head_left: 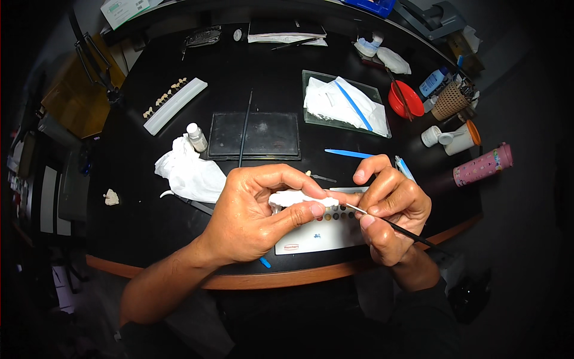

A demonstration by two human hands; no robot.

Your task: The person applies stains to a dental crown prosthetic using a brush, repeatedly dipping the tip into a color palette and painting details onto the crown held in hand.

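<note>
The L hand [254,209] pinches a white, uneven piece [293,198] btw. the thumb and the forefinger; this piece is in the air, above the front part of the table [143,233]. The R hand [391,209] pinches a thin dark-handled tool [402,230] btw. thumb and fingers, w/ some other fingers bent apart. Its pale tip is at the right end of the piece; if it touches, I cannot tell.

In my judgement, the step in hand is fine work on this end of the piece, probably w/ a brush. The next move, I think, calls for a steady L grip and only a small, light motion of the R fingers, so that the tip does not slip.

Under the hands, near the table's front edge, lies a white palette [299,240] w/ coloured spots, partly covered. Farther, toward the left edge, is a crumpled tissue [188,175] w/ a small bottle [196,137] beside it. Behind the hands is a dark flat box [272,134], w/ another brush [246,125] lying across. Toward the right edge stand a red bowl [411,96] and a pink bottle [481,166].
</note>
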